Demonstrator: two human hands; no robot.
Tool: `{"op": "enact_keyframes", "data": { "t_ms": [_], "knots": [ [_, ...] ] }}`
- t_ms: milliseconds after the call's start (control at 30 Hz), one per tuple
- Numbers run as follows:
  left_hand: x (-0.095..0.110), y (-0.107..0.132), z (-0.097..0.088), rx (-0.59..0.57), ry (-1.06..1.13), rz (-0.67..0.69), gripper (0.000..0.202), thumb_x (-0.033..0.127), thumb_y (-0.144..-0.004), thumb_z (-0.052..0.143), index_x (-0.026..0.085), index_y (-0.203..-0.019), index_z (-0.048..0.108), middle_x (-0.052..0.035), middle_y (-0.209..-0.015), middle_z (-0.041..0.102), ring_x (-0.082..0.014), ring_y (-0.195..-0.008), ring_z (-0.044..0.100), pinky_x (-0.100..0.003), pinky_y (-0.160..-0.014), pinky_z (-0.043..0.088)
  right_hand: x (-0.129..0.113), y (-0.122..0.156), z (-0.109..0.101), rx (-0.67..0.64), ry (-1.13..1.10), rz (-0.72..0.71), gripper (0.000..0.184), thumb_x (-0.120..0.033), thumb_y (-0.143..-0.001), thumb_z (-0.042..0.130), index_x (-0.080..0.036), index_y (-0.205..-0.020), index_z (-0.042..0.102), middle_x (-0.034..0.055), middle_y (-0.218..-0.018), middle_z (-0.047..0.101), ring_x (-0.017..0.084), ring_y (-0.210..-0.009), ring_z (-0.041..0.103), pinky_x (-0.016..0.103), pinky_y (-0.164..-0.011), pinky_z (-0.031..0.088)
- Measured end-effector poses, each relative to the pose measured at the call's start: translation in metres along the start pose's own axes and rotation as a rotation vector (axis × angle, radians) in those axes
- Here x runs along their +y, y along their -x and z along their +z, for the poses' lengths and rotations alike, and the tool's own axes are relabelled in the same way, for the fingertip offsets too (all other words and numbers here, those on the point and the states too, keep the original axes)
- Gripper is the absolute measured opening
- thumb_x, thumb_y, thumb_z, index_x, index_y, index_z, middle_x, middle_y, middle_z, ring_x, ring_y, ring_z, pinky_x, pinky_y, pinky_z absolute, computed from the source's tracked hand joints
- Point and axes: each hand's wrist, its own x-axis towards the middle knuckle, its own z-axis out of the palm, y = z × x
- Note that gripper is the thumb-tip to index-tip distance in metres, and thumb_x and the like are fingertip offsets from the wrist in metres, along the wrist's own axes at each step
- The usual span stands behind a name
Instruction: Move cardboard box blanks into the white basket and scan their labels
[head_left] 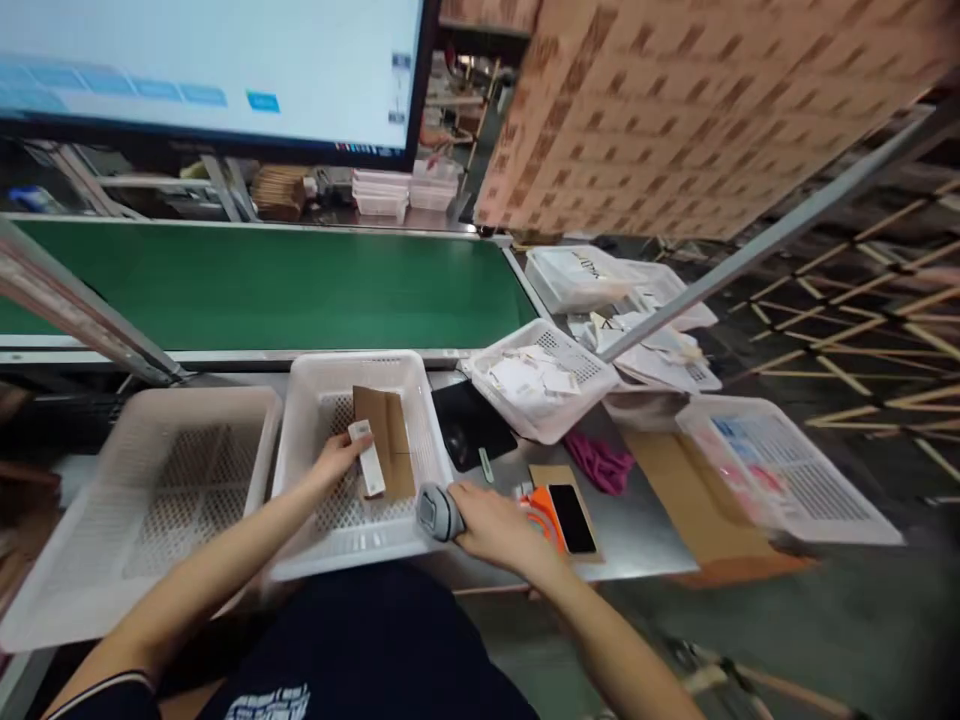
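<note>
- Far left, a white basket (202,470) with a perforated floor sits on the near side of the green belt (337,285).
- Above it glows the monitor (210,70), a row of blue buttons across a pale screen; the wording is too blurred to read.
- Down below, white lettering (270,703) runs over the dark shirt (390,640), and it can't be made out either.
- Now the left hand (341,460): fingers pinch the small white box (367,460), held over the middle basket (360,545). Tiny print marks show on the box, but they're illegible from here.
- Behind that box, a brown cardboard piece (397,440) lies in the same basket.
- And here's the right hand (484,520), wrapped around a gray scanner (439,512) whose head reaches the middle basket's right rim.
- Just beyond, a black mat (491,435) lies on the metal bench (637,530), a pale green tool (486,465) near its edge.
- A tilted basket (592,385) rides behind, loaded with white papers.
- Right of the right hand, an orange item (546,515) lies beside a dark-screened phone (572,518), with a purple cloth (600,462) behind them.
- Further back, a white package (589,262) carries black characters, too small to read.
- Overhead hangs a brown sheet (637,110), its repeated printing smeared past reading.
- Far right, one more white basket (832,480) shows blue and red contents through its side.
</note>
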Motion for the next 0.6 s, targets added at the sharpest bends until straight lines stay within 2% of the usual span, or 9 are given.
{"op": "enact_keyframes", "data": {
  "t_ms": [67, 167, 233, 300, 367, 433, 500, 533, 600],
  "knots": [
    [0.015, 0.01, -0.015, 0.027, -0.197, 0.087, 0.068, 0.071, -0.071, 0.075, 0.011, -0.103, 0.078, -0.018, -0.104, 0.081, -0.032, -0.093, 0.074, -0.04, -0.086, 0.055, -0.002, -0.002, -0.001, -0.015, 0.001, -0.01, 0.043, -0.012, -0.093, 0.065, -0.01, -0.136, 0.066, 0.0186, -0.137, 0.071, 0.041, -0.123, 0.074, 0.043, -0.089, 0.05],
    [0.044, 0.037, -0.043, 0.162, -0.53, 0.269, 0.065, 0.074, -0.08, 0.067, 0.014, -0.101, 0.079, -0.0125, -0.098, 0.078, -0.0307, -0.092, 0.071, -0.038, -0.084, 0.052, -0.004, -0.005, 0.0, -0.018, -0.003, -0.027, 0.042, -0.014, -0.094, 0.066, -0.01, -0.136, 0.065, 0.0175, -0.137, 0.07, 0.039, -0.12, 0.075, 0.041, -0.086, 0.049],
    [0.059, 0.054, -0.06, 0.256, -0.665, 0.313, 0.06, 0.074, -0.083, 0.063, 0.017, -0.095, 0.075, -0.0116, -0.098, 0.075, -0.0318, -0.096, 0.071, -0.039, -0.086, 0.051, -0.006, -0.009, -0.001, -0.003, -0.014, -0.036, 0.041, -0.017, -0.095, 0.067, -0.01, -0.136, 0.065, 0.0165, -0.136, 0.071, 0.037, -0.118, 0.075, 0.04, -0.084, 0.048],
    [0.066, 0.064, -0.072, 0.312, -0.751, 0.289, 0.056, 0.074, -0.083, 0.059, 0.019, -0.089, 0.07, -0.0115, -0.098, 0.074, -0.0341, -0.099, 0.072, -0.043, -0.089, 0.052, -0.007, -0.015, -0.003, 0.018, -0.022, -0.044, 0.039, -0.018, -0.097, 0.067, -0.012, -0.135, 0.066, 0.0152, -0.134, 0.072, 0.036, -0.116, 0.075, 0.039, -0.083, 0.047],
    [0.063, 0.067, -0.078, 0.282, -0.775, 0.233, 0.057, 0.076, -0.083, 0.057, 0.021, -0.09, 0.069, -0.0125, -0.102, 0.074, -0.0372, -0.103, 0.073, -0.047, -0.093, 0.055, -0.008, -0.022, -0.007, 0.026, -0.016, -0.045, 0.039, -0.018, -0.097, 0.066, -0.011, -0.135, 0.066, 0.0153, -0.135, 0.072, 0.036, -0.116, 0.075, 0.039, -0.082, 0.045],
    [0.053, 0.064, -0.081, 0.214, -0.758, 0.225, 0.061, 0.077, -0.083, 0.056, 0.02, -0.098, 0.071, -0.0162, -0.121, 0.075, -0.0415, -0.12, 0.072, -0.052, -0.105, 0.055, -0.009, -0.026, -0.011, 0.021, -0.003, -0.04, 0.04, -0.017, -0.096, 0.067, -0.011, -0.135, 0.065, 0.0155, -0.137, 0.071, 0.036, -0.117, 0.074, 0.039, -0.08, 0.043],
    [0.041, 0.059, -0.082, 0.21, -0.737, 0.272, 0.067, 0.078, -0.083, 0.056, 0.018, -0.109, 0.074, -0.0201, -0.144, 0.07, -0.0449, -0.141, 0.063, -0.057, -0.12, 0.049, -0.009, -0.028, -0.015, 0.023, 0.003, -0.04, 0.037, -0.016, -0.096, 0.066, -0.012, -0.132, 0.066, 0.0147, -0.135, 0.071, 0.034, -0.115, 0.073, 0.038, -0.078, 0.041],
    [0.036, 0.057, -0.081, 0.217, -0.722, 0.28, 0.07, 0.078, -0.082, 0.056, 0.017, -0.113, 0.074, -0.0213, -0.147, 0.069, -0.0454, -0.143, 0.062, -0.058, -0.123, 0.047, -0.01, -0.029, -0.017, 0.027, 0.003, -0.042, 0.035, -0.016, -0.095, 0.066, -0.013, -0.13, 0.066, 0.014, -0.133, 0.071, 0.033, -0.113, 0.073, 0.037, -0.077, 0.039],
    [0.029, 0.053, -0.08, 0.176, -0.645, 0.242, 0.073, 0.079, -0.084, 0.058, 0.016, -0.118, 0.072, -0.0212, -0.138, 0.073, -0.0435, -0.132, 0.069, -0.057, -0.117, 0.051, -0.011, -0.028, -0.019, 0.052, -0.009, -0.056, 0.035, -0.013, -0.093, 0.065, -0.013, -0.128, 0.065, 0.0134, -0.133, 0.069, 0.03, -0.107, 0.073, 0.037, -0.075, 0.037]
  ]
}}
